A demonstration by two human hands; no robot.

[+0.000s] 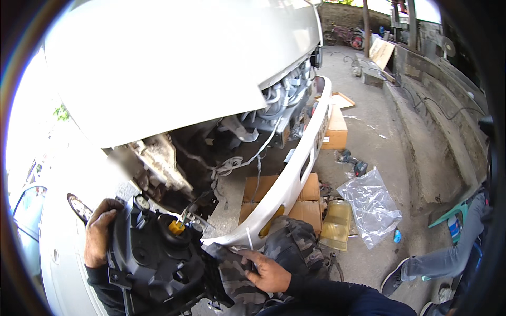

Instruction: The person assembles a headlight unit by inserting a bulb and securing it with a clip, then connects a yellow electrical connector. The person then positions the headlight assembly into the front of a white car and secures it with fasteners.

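My left hand [98, 237] grips the outer side of a black headlight housing [153, 253]. Its back is turned up, showing a yellow connector [176, 227] and a white-toothed adjuster wheel [142, 202]. To its right, over my camouflage-clad leg, is my right hand [269, 271] with its fingers partly curled. A thin white stick [249, 238] rises from between those fingers; its kind is unclear. Just beyond lies the white bumper [295, 195], pulled away from the vehicle's front. Loose wiring [229, 166] hangs in the exposed headlight opening.
A yellowed lamp [336, 224], clear plastic bag [371, 208], cordless drill [354, 163] and cardboard box [336, 129] lie on the concrete at right. Flattened cardboard [308, 210] sits under the bumper. Another person's leg [443, 260] reaches in near a green stool [448, 216]. Concrete steps [427, 137] run behind.
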